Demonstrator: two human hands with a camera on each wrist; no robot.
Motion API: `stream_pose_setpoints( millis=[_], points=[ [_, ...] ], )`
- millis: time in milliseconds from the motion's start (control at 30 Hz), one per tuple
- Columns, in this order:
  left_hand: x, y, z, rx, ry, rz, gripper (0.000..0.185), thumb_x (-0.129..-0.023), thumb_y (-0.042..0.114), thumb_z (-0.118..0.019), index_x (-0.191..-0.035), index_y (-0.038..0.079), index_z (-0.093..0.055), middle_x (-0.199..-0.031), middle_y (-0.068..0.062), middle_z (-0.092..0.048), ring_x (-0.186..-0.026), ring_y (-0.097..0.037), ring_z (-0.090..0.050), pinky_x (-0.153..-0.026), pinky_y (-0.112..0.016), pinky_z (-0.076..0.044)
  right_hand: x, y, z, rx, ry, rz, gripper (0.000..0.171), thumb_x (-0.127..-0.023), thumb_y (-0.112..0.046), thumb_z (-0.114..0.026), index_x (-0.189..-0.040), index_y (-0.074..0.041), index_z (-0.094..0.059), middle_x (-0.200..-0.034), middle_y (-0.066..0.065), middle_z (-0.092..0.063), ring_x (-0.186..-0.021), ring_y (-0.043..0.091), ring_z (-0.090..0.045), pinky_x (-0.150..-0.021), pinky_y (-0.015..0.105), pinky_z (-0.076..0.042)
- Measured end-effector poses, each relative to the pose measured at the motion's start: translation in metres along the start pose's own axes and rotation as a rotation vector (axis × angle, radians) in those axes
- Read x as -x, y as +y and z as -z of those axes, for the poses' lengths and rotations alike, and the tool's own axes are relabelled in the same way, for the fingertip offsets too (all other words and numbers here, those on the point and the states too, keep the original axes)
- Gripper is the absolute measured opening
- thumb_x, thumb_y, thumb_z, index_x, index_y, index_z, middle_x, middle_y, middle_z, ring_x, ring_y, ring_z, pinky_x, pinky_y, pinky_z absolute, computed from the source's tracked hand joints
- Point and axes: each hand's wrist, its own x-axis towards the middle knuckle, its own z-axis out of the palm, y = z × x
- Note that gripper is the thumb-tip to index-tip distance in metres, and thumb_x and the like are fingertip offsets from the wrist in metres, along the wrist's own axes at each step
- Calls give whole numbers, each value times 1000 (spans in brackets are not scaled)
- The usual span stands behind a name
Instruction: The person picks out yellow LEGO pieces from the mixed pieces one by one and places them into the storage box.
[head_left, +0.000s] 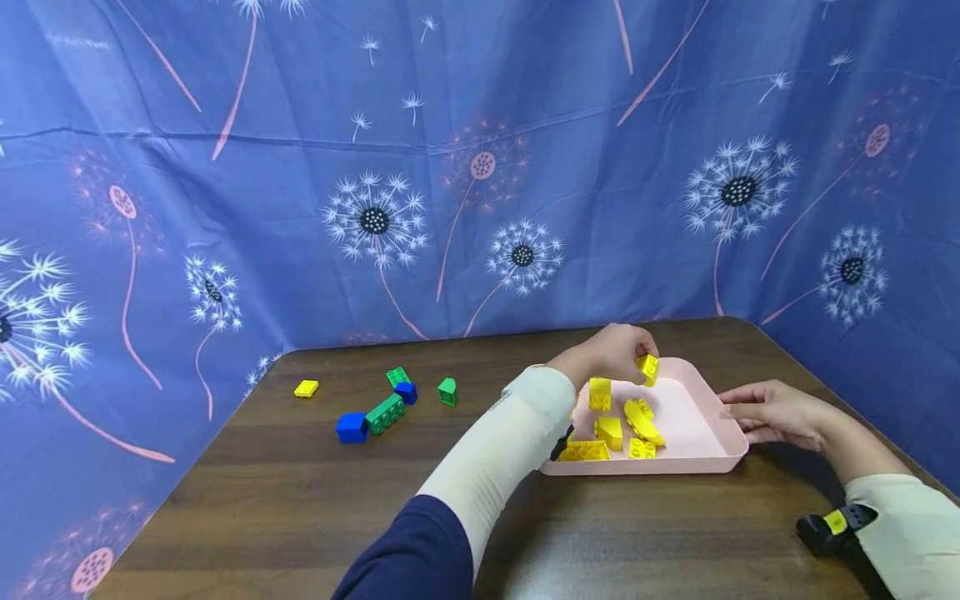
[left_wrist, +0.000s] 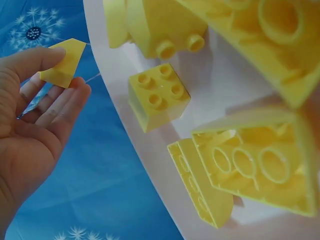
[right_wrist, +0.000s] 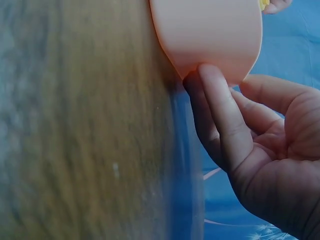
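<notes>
My left hand [head_left: 637,358] pinches a small yellow brick [head_left: 648,367] just above the far side of a pink tray [head_left: 697,410]. In the left wrist view the same brick [left_wrist: 62,62] sits between the thumb and fingertips of the left hand [left_wrist: 67,72], beside the tray [left_wrist: 150,150]. Several yellow bricks [head_left: 609,432] lie in the tray, among them a square four-stud one [left_wrist: 159,96]. My right hand [head_left: 733,406] rests against the tray's right end. There its fingers [right_wrist: 215,95] touch the outer wall of the tray [right_wrist: 210,30].
On the brown wooden table [head_left: 300,500], left of the tray, lie loose bricks: a flat yellow one [head_left: 306,388], a long green one [head_left: 386,413], a blue one [head_left: 351,427], a small green one [head_left: 447,391]. A blue dandelion-print curtain [head_left: 480,167] closes in the back and sides.
</notes>
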Motion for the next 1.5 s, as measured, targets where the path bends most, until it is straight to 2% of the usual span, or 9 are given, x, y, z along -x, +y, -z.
stream_pose_setpoints(
  millis=[100,433,533,667,800,967,1100,1333,1500],
  points=[
    [0,-1,-4,-15,7,29,27,-79,13,-80,-103,16,-68,-89,8,-61,-80,-5,-53,-68,-11,-43,-1,0,0,-2,-22,2,50,-99,-5,-52,-133,24,-29,-107,3,-67,-90,15,-68,-74,35,-57],
    [8,-8,-23,-61,-45,243,30,-76,14,-85,-99,20,-68,-88,9,-57,-82,-6,-51,-70,-12,-45,-3,-1,-2,9,-17,-9,53,-99,-5,-52,-134,25,-25,-107,3,-66,-91,15,-67,-74,35,-57],
    [11,-14,-24,-62,-51,259,33,-76,15,-85,-104,20,-68,-90,9,-58,-83,-6,-52,-71,-13,-46,-3,-2,-3,9,-17,-10,53,-99,-5,-52,-134,25,-25,-107,3,-66,-91,15,-67,-74,36,-57],
    [12,-21,-21,-60,-42,239,40,-74,16,-86,-110,20,-68,-96,9,-61,-85,-5,-53,-73,-13,-46,-3,-3,-3,19,-14,-14,55,-99,-7,-53,-134,25,-25,-107,3,-67,-90,16,-68,-74,36,-57],
    [13,-24,-14,-21,-20,232,39,-76,15,-85,-111,21,-68,-99,10,-62,-89,-4,-54,-76,-13,-46,-3,-3,-2,34,-1,-28,57,-99,-8,-54,-134,26,-25,-106,4,-66,-90,16,-68,-74,36,-57],
    [19,-23,-3,-28,-8,164,34,-79,15,-82,-111,18,-69,-100,9,-61,-91,-4,-53,-78,-12,-45,-3,-2,-2,43,8,-39,61,-98,-10,-56,-135,26,-23,-107,4,-66,-90,16,-67,-74,37,-57],
    [27,-20,5,-39,-27,117,36,-80,16,-82,-114,17,-68,-106,7,-62,-96,-6,-54,-83,-14,-44,-3,-2,-1,41,10,-38,62,-98,-9,-57,-135,26,-22,-106,4,-66,-90,15,-67,-75,37,-57],
    [43,-16,15,-51,-103,74,49,-81,16,-81,-127,16,-64,-126,4,-62,-118,-11,-54,-94,-16,-42,-3,-1,-1,60,23,-42,61,-98,-9,-56,-135,26,-22,-106,4,-67,-90,16,-68,-75,37,-57],
    [55,-17,20,-79,-80,7,49,-82,17,-80,-127,14,-64,-127,4,-62,-117,-13,-54,-92,-15,-42,-3,0,-1,57,30,-49,61,-98,-9,-56,-136,25,-23,-107,3,-67,-90,16,-68,-75,37,-57]
  ],
)
